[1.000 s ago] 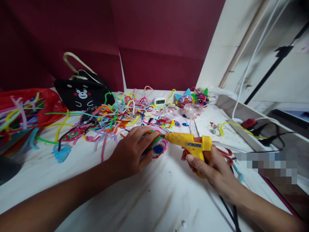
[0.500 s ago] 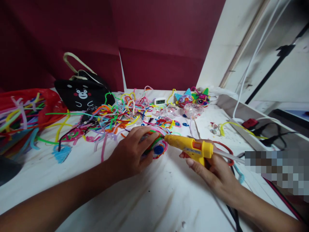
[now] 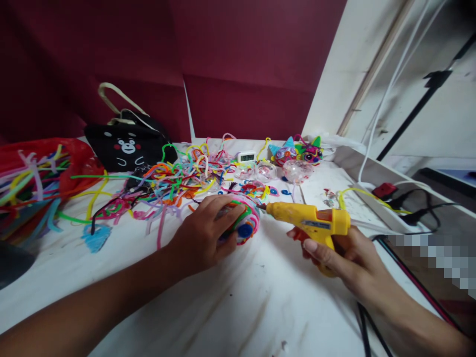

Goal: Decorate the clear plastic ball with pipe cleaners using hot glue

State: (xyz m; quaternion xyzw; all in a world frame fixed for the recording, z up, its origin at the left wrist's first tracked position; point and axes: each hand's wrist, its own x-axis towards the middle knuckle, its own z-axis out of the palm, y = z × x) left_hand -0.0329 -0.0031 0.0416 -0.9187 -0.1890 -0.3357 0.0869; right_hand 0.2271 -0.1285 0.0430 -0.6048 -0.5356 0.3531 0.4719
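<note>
My left hand (image 3: 208, 228) is closed round the left side of a ball wrapped in coloured pipe cleaners (image 3: 247, 218), which rests on the white table. A dark blue round piece (image 3: 245, 231) shows on the ball's front. In my right hand (image 3: 342, 253) is a yellow hot glue gun (image 3: 305, 218), its fingers round the handle and near the red trigger. The gun's nozzle points left, close to the ball's upper right side; whether it touches cannot be made out. The ball's left part is hidden under my left hand.
A heap of loose pipe cleaners (image 3: 186, 173) spreads behind my left hand. Two finished-looking cat-eared ornaments (image 3: 308, 151), clear plastic shells (image 3: 297, 171) and a small digital clock (image 3: 246, 157) stand at the back. Cables run through a white tray (image 3: 372, 203) at right; a black bag (image 3: 130, 144) stands back left.
My right hand has drawn the glue gun rightward and slightly down, so the nozzle has backed off from the ball's front. My left hand and the ball have barely moved.
</note>
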